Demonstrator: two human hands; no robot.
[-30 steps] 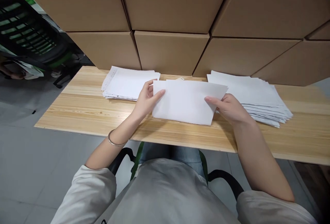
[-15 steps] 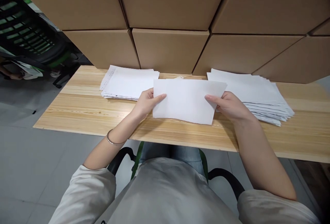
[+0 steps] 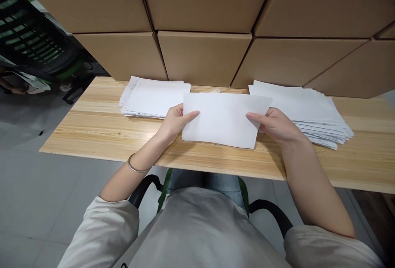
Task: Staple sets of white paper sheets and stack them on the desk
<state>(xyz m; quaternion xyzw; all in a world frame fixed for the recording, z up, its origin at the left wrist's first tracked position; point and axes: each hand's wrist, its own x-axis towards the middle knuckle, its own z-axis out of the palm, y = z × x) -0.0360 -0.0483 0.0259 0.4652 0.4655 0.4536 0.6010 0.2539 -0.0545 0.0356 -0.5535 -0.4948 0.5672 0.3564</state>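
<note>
A blank white sheet of paper (image 3: 224, 122) is held up over the table, between my two hands. My left hand (image 3: 178, 121) grips its left edge, thumb on the front face and fingers hidden behind. At the right edge my right hand (image 3: 274, 123) pinches the sheet in the same way. A stack of papers (image 3: 157, 97), with faint print along its left side, lies behind and left of my left hand. Behind and right of my right hand is a thicker, fanned-out stack of white papers (image 3: 308, 105).
Cardboard boxes (image 3: 203, 58) stand stacked along the back of the wooden table (image 3: 92, 128). A small pale item (image 3: 215, 91) lies behind the held sheet. On the far left is a black and green chair (image 3: 33, 33), with part of a person (image 3: 14, 85) beside it.
</note>
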